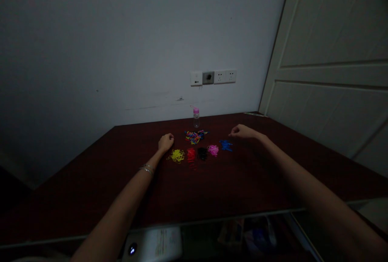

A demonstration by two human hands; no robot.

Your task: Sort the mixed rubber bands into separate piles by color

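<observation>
On the dark red table (182, 191), small loops that look like rubber bands lie sorted by colour: a yellow pile (177, 156), a red pile (191, 155), a black pile (202, 154), a pink pile (213, 150) and a blue pile (226, 145). Behind them lies a mixed-colour pile (195, 137). My left hand (166, 142) rests curled closed just beyond the yellow pile, with nothing visible in it. Just behind and right of the blue pile, my right hand (241, 131) has its fingertips pinched together; whatever they hold is too small to make out.
A small clear bottle with a pink cap (196, 117) stands behind the mixed pile, near the wall. Sockets (224, 76) are set in the wall. Below the table's front edge, an open drawer holds a white box-like object (154, 244) and dim packages. A pale panelled door (330, 72) borders the right.
</observation>
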